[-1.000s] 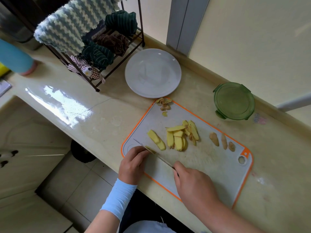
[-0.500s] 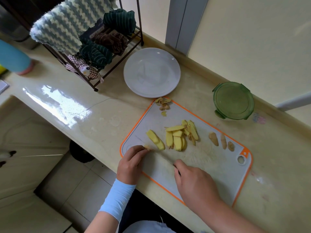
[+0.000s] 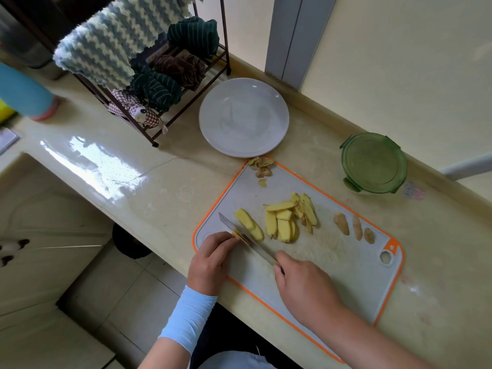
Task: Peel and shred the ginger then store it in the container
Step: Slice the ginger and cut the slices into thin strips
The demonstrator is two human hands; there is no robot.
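Seen from the head, the left hand (image 3: 210, 262) curls its fingertips down on a small ginger piece (image 3: 236, 233) on the cutting board (image 3: 332, 278). The knife (image 3: 246, 239) blade lies against that piece, and the right hand (image 3: 306, 286) grips the handle. Peeled ginger slices (image 3: 285, 222) lie just beyond both hands. The lidded green container (image 3: 374, 162) stands on the surface (image 3: 165, 198), well beyond the right hand.

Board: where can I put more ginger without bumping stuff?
The biggest bare patch on the board lies between the right hand, the slices and the three brown bits. A smaller one sits between the peels and the slices. The plate is bare too. It is crowded where the left hand, knife and held ginger meet.
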